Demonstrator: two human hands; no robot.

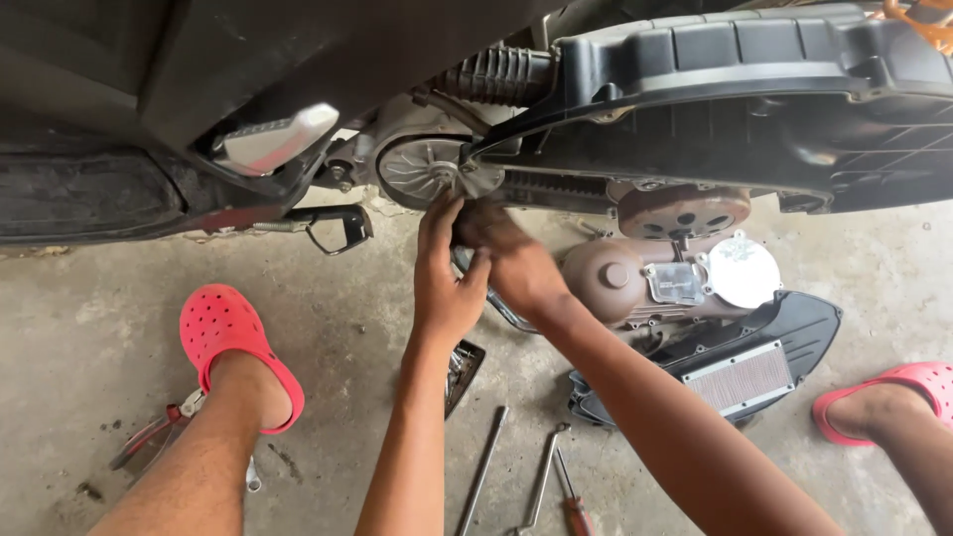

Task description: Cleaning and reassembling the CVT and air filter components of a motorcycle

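Under the scooter's open belt housing, our left hand [445,278] and right hand [511,260] close together on a part just below the finned pulley [429,171]; the grip itself is hidden. We should steady it squarely, keeping fingers off the belt [556,189].

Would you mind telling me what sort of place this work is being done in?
Probably a garage or a small repair workshop: a scooter with its transmission pulley exposed stands on a stained concrete floor, with a removed cover and long wrenches lying around.
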